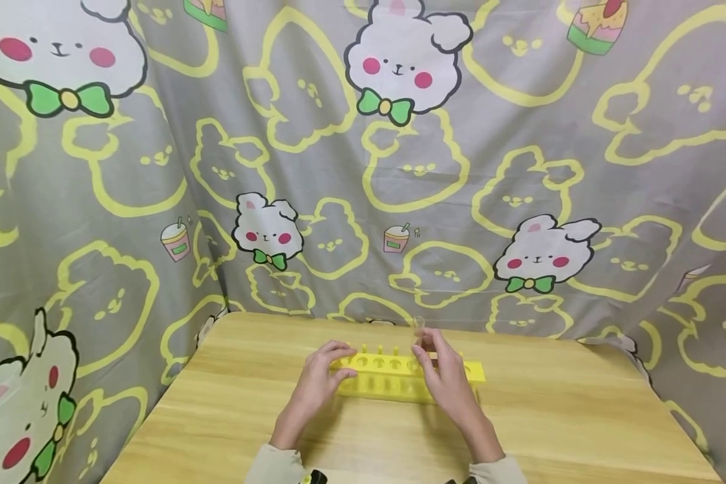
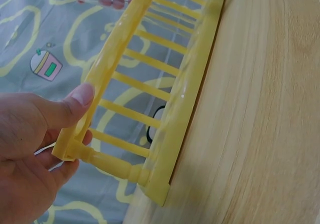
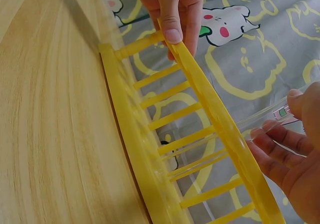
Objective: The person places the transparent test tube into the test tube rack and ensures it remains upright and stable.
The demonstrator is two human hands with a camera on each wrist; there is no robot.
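Observation:
A yellow test tube rack [image 1: 387, 366] stands on the wooden table, with a row of round holes and short pegs along its top. My left hand [image 1: 320, 376] grips the rack's left end, thumb on the upper plate and fingers beneath it in the left wrist view. Between the thumb and fingers of my right hand [image 1: 448, 376] is a clear test tube [image 3: 262, 113]. It passes down through a hole toward the right part of the rack, its lower length showing between the plates in the right wrist view. The right hand hides part of the rack's right end.
The wooden table [image 1: 230, 390] reaches back to a grey curtain [image 1: 339, 168] printed with white bunnies and yellow outlines. More of this cloth hangs at the left and right sides. Beige sleeves [image 1: 275, 464] show at the front edge of the head view.

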